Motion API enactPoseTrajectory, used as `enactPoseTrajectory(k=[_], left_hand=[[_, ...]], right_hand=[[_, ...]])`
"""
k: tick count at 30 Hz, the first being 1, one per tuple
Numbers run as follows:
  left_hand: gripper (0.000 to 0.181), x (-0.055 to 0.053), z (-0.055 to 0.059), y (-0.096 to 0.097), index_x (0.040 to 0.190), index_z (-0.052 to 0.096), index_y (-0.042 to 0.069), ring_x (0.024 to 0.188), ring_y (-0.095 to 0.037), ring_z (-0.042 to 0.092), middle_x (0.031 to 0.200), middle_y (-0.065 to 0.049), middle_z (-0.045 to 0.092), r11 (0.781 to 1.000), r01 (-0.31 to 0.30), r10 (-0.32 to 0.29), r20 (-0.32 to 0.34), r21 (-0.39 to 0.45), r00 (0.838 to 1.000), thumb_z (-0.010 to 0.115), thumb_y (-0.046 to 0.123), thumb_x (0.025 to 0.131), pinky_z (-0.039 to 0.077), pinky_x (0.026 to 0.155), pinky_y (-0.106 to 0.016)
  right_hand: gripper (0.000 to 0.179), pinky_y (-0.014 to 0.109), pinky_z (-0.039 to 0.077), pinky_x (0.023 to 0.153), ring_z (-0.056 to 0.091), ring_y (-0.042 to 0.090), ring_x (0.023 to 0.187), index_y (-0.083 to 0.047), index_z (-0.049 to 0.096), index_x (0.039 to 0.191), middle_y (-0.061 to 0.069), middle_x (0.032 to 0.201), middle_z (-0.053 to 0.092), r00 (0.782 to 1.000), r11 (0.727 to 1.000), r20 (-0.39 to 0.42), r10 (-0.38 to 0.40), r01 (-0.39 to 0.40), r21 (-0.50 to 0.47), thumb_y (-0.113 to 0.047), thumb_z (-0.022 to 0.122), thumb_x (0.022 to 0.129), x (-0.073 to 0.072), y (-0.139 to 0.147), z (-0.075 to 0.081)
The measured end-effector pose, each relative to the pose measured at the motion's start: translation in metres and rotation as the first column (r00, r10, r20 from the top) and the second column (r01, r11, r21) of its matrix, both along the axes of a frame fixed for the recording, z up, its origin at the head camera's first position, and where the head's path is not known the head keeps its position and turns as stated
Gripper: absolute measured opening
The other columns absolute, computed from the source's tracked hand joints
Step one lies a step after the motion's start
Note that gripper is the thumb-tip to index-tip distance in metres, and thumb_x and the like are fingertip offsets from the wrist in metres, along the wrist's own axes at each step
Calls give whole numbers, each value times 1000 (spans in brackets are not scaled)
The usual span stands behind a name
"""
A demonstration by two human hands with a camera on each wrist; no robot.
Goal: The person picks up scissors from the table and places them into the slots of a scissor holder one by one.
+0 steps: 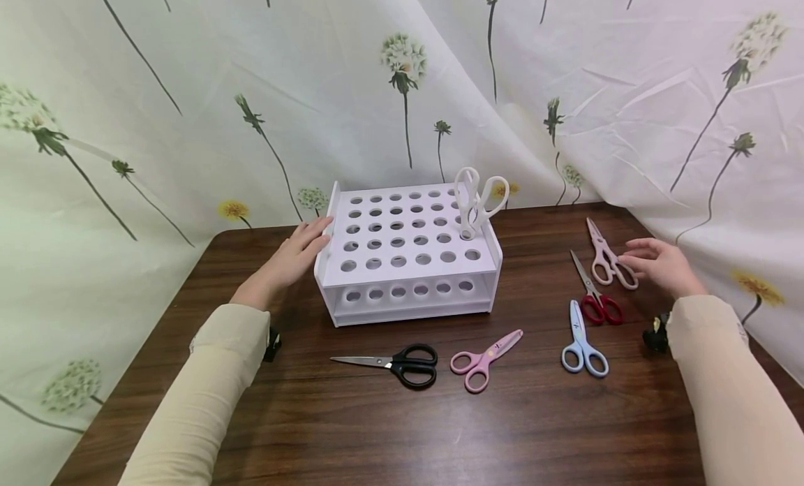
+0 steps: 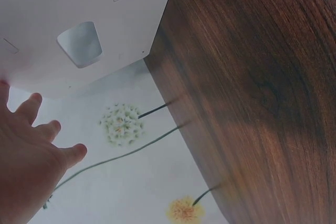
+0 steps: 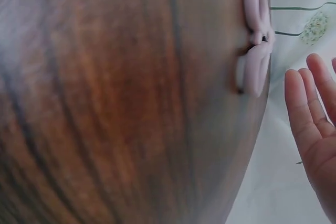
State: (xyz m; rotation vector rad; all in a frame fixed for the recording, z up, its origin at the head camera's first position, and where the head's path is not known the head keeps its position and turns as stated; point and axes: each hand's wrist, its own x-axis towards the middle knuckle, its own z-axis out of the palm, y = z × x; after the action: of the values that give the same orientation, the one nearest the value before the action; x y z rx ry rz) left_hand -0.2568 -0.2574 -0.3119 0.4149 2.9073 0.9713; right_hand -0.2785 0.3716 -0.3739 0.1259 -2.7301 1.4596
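Pick-up apparently in hand: right hand, grip apart, hovers by pale pink scissors on the table, left hand lies loose against white tube rack; next calls for pinching

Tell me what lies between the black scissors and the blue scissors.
The pink scissors lie between the black scissors and the blue scissors; the head view shows this.

Dandelion-print cloth behind brown table

Pale glare spots the table; the right-wrist view looks blurred.
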Motion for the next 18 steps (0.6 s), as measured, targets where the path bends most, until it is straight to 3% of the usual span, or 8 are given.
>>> enactPoseTrajectory(k=[4, 6, 18], left_hand=[[58, -1, 0, 0, 149, 17, 22, 137, -29, -9, 153, -7, 7, 1000, 3, -3, -4, 0, 1000, 26, 48, 98, -4, 103, -57], [58, -1, 0, 0, 149, 17, 22, 137, -29, -8, 153, -7, 7, 1000, 4, -4, -7, -5, 1000, 26, 48, 99, -4, 103, -58], [57, 2, 2, 1, 149, 18, 23, 137, -28, -9, 153, -5, 8, 1000, -1, 1, -1, 5, 1000, 27, 48, 98, -3, 104, -57]], right_hand=[[60, 27, 52, 64, 60, 5, 75, 15, 38, 127, 29, 110, 56, 1000, 998, 21, 5, -7, 63, -26, 62, 90, 1, 1, -3], [61, 27, 52, 65, 58, 4, 77, 14, 36, 129, 35, 116, 50, 999, 996, 40, -2, -2, 91, -27, 61, 90, 1, 0, -5], [68, 29, 53, 64, 59, 15, 81, 14, 32, 132, 39, 120, 43, 996, 991, 91, -18, 5, 133, -26, 65, 88, 0, -1, -9]])
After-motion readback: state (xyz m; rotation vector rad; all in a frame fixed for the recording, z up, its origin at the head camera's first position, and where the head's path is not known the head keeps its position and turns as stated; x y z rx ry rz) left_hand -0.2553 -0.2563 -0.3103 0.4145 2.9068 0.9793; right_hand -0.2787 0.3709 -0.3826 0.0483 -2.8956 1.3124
